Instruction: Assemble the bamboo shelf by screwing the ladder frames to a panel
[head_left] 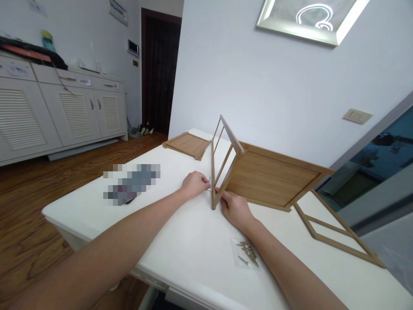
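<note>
A slatted wooden frame stands upright on the white table, its far side meeting a wooden panel that also stands on edge. At the frame's lower corner, my left hand is closed, pinching a thin, bent metal hex key against the frame's left side. My right hand grips the bottom rail of the same frame from the other side, with its fingertips partly hidden behind the wood. A clear plastic bag of screws lies beside my right forearm.
Another wooden panel lies flat at the table's far end. A second slatted frame rests at the right. A blurred dark object lies on the left. The wall rises close behind the panel.
</note>
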The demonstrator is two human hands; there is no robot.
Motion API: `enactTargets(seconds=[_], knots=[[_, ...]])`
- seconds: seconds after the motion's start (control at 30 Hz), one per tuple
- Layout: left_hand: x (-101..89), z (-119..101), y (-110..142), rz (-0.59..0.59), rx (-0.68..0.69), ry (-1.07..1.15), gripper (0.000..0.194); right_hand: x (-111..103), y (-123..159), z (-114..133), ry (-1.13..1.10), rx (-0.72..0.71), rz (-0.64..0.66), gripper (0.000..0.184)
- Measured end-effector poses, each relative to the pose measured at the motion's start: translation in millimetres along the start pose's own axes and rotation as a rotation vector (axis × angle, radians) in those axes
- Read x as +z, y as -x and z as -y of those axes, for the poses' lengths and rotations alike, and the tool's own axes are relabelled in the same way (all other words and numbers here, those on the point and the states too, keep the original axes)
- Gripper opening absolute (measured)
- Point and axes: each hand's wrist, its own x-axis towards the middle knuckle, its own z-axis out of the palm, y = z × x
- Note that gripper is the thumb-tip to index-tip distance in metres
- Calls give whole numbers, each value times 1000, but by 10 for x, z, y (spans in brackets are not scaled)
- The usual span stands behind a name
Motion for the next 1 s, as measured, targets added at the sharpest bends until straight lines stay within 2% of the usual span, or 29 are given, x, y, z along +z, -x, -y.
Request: enactTargets(seconds=[0.13, 0.37, 0.67, 0.87, 1.0], knots=[[3, 1, -7, 5, -18, 5, 19, -2, -2, 3, 4, 0, 3, 45], [20, -6, -11, 1, -20, -1, 11, -9, -3, 10, 5, 5, 8, 45], [43, 4, -31, -22, -5, -46, 8, -5, 1, 11, 4, 13, 25, 46], [42, 70, -275, 86, 5, -12, 5, 13, -2, -7, 4, -13, 6, 46], [17, 136, -308, 126, 71, 76, 6, 17, 0, -8, 19, -5, 20, 46]])
